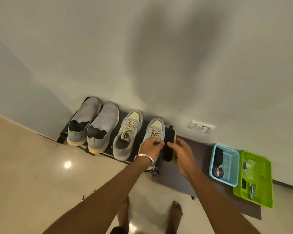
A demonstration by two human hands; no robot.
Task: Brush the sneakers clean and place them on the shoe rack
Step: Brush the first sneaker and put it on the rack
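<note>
**Both hands at the R laced sneaker, brush alongside**

L hand (150, 146), silver bangle on wrist, lay curled over the collar/lace area of the R laced sneaker (155, 130), fingertips bunched at the shoe's side; looked like a pinch on the upper, but exact grip couldn't be told. R hand (181, 153) sat at 3 o'clock of it, fingers bent around the shoe brush (169, 144) w/ thumb on the black bristle side; brush stood on edge, touching that sneaker's outer side.

Shoe rack (139, 141), dark, ran along the wall. On it, from 9 o'clock side: pair of grey slip-ons (93, 124), then L laced sneaker (127, 134), then the held one, toes all toward the wall.

At 3 o'clock of the hands, on a dark mat (200, 159): blue basket (233, 166) holding a round polish tin (217, 172) marked "Cherry" and a black oblong item (218, 157). Touching it further at 3 o'clock, green tray (264, 179) w/ small metal bits and a clear bag, too small to ID.

Wall socket (200, 127) at 1 o'clock of the brush. Bare feet at frame bottom.
</note>
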